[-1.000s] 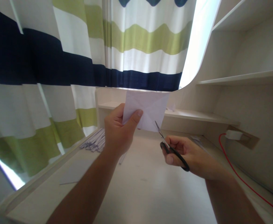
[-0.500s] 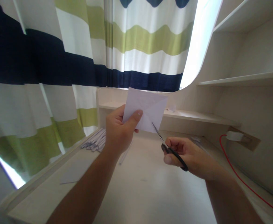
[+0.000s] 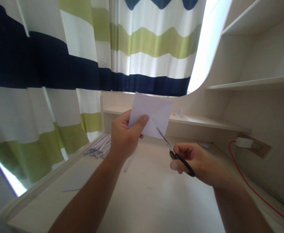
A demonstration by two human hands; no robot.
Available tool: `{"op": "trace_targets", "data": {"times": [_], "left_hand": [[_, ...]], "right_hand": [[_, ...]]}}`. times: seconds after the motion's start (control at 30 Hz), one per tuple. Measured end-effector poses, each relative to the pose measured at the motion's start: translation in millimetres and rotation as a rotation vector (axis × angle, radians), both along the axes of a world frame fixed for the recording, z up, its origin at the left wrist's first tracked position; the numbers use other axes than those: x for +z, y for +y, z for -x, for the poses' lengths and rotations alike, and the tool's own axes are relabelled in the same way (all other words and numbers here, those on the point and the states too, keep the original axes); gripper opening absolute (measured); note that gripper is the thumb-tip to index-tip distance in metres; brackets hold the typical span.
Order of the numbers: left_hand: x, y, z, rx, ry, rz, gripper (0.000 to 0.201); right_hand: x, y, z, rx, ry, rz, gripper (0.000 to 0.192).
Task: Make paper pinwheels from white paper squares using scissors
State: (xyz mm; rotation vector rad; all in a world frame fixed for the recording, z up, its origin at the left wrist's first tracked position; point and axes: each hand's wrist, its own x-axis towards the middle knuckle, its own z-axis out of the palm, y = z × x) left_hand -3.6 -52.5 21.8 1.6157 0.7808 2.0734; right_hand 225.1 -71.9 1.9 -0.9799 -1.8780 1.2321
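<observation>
While the left hand [image 3: 123,137] pinches the thin, floppy paper [image 3: 153,115] at its nine o'clock edge above the desk [image 3: 156,200], the right hand [image 3: 195,160] grips scissors [image 3: 174,152], blades meeting its six o'clock edge.

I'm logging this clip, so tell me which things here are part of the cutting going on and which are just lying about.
In use:
left hand, holding the folded white paper
right hand, holding the black-handled scissors

Lying about:
bundle of paper strips
flat sheet on the desk
red cable
white plug
</observation>
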Motion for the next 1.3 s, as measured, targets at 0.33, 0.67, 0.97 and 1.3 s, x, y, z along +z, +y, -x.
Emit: {"op": "trace_targets", "data": {"times": [0.33, 0.67, 0.97, 1.3], "left_hand": [[-1.0, 2.9, 1.0, -0.049, -0.016, 0.059, 0.024], [-1.6, 1.7, 0.4, -0.063, 0.032, 0.088, 0.026], [-2.9, 1.7, -0.5, -0.143, 0.102, 0.071, 0.030], [-4.2, 0.7, -2.8, -0.120, 0.156, 0.071, 0.029]], "right_hand": [[-1.7, 0.4, -3.3, -0.024, -0.021, -0.030, 0.039], [1.2, -2.7, -1.3, 0.010, -0.018, -0.003, 0.039], [-2.1, 0.1, -2.3, 0.034, 0.011, 0.005, 0.039], [-4.1, 0.6, -3.1, 0.050, 0.018, -0.008, 0.038]]}}
